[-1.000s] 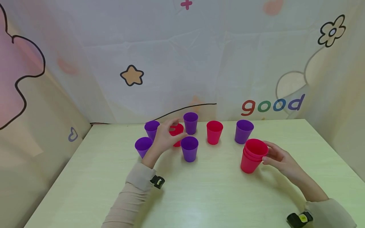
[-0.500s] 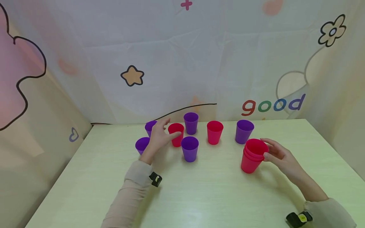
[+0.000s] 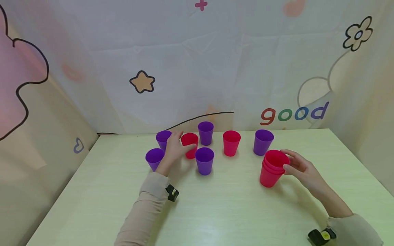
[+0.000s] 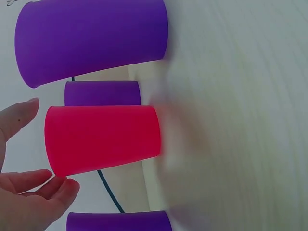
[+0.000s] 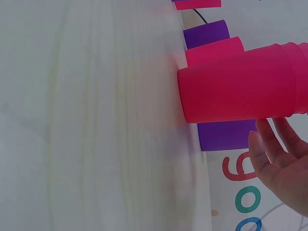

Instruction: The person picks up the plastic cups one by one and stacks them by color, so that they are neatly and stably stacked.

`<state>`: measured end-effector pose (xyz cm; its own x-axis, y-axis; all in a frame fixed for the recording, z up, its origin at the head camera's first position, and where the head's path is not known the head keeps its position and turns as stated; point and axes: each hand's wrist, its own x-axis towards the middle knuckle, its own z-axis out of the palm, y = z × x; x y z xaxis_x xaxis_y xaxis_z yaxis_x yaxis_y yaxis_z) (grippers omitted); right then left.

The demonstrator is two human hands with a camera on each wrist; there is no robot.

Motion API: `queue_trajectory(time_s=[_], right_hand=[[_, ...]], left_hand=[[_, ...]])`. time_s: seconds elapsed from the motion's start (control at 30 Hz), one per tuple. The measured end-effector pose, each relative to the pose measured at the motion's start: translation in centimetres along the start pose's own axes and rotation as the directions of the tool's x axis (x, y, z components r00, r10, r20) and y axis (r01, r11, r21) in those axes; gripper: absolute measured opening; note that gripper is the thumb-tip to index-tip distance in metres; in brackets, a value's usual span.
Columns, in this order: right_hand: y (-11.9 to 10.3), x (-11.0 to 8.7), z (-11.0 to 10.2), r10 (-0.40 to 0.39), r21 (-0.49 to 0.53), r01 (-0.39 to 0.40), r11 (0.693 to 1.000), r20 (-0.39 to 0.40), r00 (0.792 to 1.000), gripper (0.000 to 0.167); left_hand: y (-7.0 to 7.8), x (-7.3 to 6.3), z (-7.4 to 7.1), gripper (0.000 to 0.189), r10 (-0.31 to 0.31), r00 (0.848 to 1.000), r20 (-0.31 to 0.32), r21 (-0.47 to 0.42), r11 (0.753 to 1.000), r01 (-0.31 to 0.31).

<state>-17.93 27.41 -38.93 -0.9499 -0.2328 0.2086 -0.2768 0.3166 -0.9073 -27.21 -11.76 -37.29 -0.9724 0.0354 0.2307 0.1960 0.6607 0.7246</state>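
Note:
My left hand is at a red cup; its thumb and fingers are spread on either side of the rim. In the left wrist view, the fingertips are close to that cup's rim; contact is unclear. My right hand is beside a stack of nested red cups standing on the table. Its thumb lies at the near side of the rim and its fingers behind. The right wrist view shows relaxed, fairly straight fingers along the stack's side, the thumb being out of sight there.
Purple cups surround the left red cup: one in front, another behind, and two partly behind my left hand. Another red cup and a purple cup stand farther right. A printed cloth hangs behind the table.
My left hand drew back left from the red cup, then came slightly right again. My right hand's thumb shifted up a little at the rim. No cup has visibly moved.

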Motion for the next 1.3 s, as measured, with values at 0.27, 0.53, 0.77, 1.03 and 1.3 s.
queue_trajectory(time_s=[0.27, 0.53, 0.77, 1.03, 1.3], right_hand=[[0.08, -0.05, 0.10, 0.010, -0.007, -0.010, 1.000, -0.007, 1.000, 0.046], [0.14, -0.15, 0.16, 0.012, 0.010, -0.012, 1.000, -0.012, 1.000, 0.046], [0.22, -0.13, 0.23, 0.018, 0.013, -0.018, 1.000, -0.017, 1.000, 0.046], [0.15, -0.21, 0.26, 0.001, 0.027, -0.001, 1.000, -0.011, 1.000, 0.045], [0.14, -0.24, 0.25, -0.003, 0.028, 0.003, 1.000, -0.011, 1.000, 0.045]], left_hand=[[-0.37, 0.18, 0.47, 0.073, -0.027, 1.000, 0.003, 0.000, 1.000, 0.027], [-0.37, 0.19, 0.72, 0.075, -0.088, 0.996, 0.015, 0.003, 0.996, 0.088], [-0.38, 0.18, 0.89, 0.070, -0.106, 0.994, -0.002, -0.006, 0.994, 0.106], [-0.39, -0.03, 0.95, 0.068, -0.119, 0.993, -0.022, -0.039, 0.992, 0.118], [-0.16, -0.06, 0.85, 0.069, -0.100, 0.994, -0.046, -0.050, 0.994, 0.098]])
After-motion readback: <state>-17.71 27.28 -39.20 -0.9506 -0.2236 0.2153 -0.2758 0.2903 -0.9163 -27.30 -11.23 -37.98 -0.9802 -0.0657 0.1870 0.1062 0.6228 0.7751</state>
